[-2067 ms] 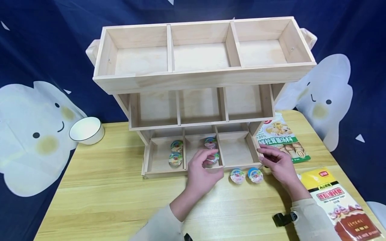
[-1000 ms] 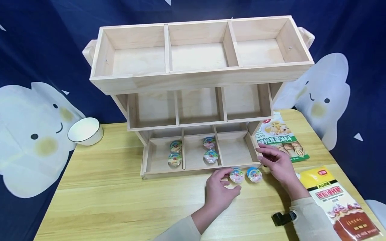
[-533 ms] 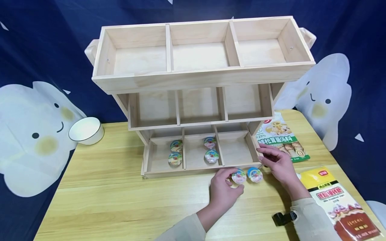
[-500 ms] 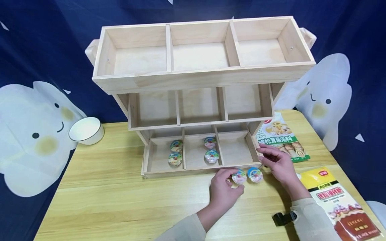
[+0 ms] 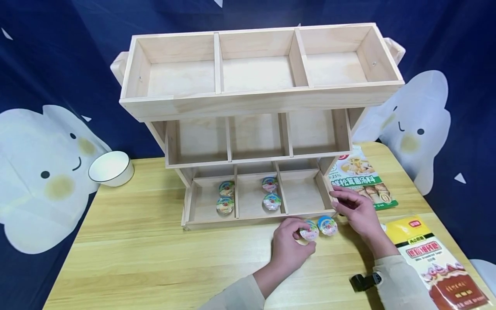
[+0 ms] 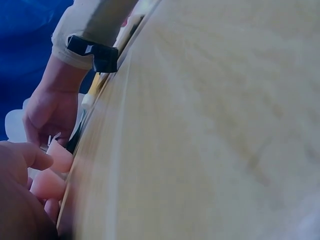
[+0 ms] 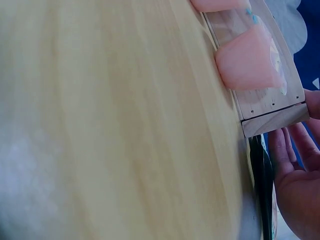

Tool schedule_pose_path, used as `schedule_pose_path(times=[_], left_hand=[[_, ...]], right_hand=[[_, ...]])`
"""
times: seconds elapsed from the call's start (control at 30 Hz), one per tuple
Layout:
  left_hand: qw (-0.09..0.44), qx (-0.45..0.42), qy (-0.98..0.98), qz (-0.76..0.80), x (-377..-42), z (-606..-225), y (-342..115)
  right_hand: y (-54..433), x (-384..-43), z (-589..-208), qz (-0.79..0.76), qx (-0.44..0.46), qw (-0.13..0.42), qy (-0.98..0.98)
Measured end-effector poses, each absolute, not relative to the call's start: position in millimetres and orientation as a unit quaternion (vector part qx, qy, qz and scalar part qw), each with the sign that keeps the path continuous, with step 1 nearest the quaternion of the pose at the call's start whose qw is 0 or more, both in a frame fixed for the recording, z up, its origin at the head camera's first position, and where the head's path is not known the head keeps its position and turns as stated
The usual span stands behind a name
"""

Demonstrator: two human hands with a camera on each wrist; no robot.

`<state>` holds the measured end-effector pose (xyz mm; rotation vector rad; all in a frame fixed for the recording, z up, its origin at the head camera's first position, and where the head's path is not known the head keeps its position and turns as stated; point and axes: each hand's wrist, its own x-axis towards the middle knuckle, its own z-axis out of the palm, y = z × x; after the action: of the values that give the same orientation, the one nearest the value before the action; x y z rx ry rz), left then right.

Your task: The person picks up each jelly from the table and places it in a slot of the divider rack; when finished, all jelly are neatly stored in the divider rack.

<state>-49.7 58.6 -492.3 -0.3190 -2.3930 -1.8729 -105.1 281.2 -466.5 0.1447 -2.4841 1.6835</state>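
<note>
In the head view, my left hand (image 5: 288,245) holds a jelly cup (image 5: 309,232) by its left side, in front of the wooden rack's bottom tray (image 5: 232,223). A second jelly cup (image 5: 327,226) stands close on its right. Both cups show pink sides in the right wrist view, where the nearer cup (image 7: 247,60) is by the tray's front. My right hand (image 5: 358,213) grips the tray's right end. Two jelly cups (image 5: 225,205) sit in the tray's left compartment, and two more jelly cups (image 5: 272,201) in its middle one.
The three-tier wooden rack (image 5: 263,101) rises behind the hands, its upper tiers overhanging the bottom tray. A white bowl (image 5: 111,168) stands at the left. On the right lie a green-and-white food pouch (image 5: 364,181) and a yellow-and-red bag (image 5: 435,258).
My left hand has left the tray's middle compartment and moved right to the jelly cup in front. That cup has shifted slightly toward me. My right hand has stayed put.
</note>
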Motion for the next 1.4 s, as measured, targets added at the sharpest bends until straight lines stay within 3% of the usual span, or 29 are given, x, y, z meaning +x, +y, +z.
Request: schedule_pose_path(times=[0.77, 1.07, 1.4], left_hand=[[-0.011, -0.138, -0.758, -0.637, -50.7, -477.1, 44.0], [0.015, -0.208, -0.741, -0.639, -61.9, -451.6, 37.4], [0.057, -0.216, -0.716, -0.661, -100.6, -425.8, 51.3]], right_hand=[[285.3, -107.2, -470.0, 0.55, 0.05, 0.063, -0.831], [282.9, -105.8, -468.8, 0.552, 0.048, 0.06, -0.83], [280.8, -106.0, -468.3, 0.568, 0.057, 0.07, -0.818]])
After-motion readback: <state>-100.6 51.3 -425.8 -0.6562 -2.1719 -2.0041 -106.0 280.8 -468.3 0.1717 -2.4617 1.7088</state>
